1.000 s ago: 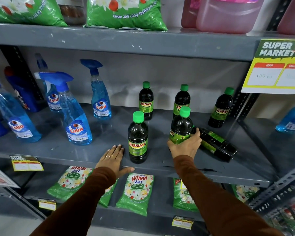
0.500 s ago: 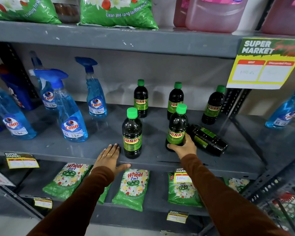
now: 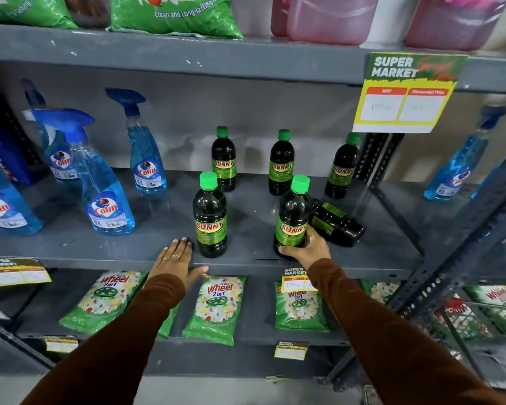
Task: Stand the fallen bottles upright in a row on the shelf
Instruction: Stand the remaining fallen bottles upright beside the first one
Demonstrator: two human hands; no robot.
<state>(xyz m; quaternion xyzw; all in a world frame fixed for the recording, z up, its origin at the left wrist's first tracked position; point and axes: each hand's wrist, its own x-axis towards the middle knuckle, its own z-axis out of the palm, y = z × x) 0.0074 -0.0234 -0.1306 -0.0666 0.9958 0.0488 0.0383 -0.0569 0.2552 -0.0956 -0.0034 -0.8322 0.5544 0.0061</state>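
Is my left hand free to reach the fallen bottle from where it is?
Probably not directly. The left hand lies flat at the shelf edge, and two upright bottles plus the right hand stand between it and the fallen bottle.

Even, fairly bright light from above/front. Soft shadows behind bottles on shelf point(image 3: 158, 247); faint sheen on its surface. Centre sharp; frame edges around shelf bowed w/ wide-angle distortion, slightly blurred.

Right hand point(image 3: 306, 248) grips an upright Sunny bottle point(image 3: 292, 217) on the shelf point(image 3: 246, 260).
Left hand point(image 3: 174, 260) lies flat on the edge; one fallen bottle point(image 3: 335, 222) lies just behind.
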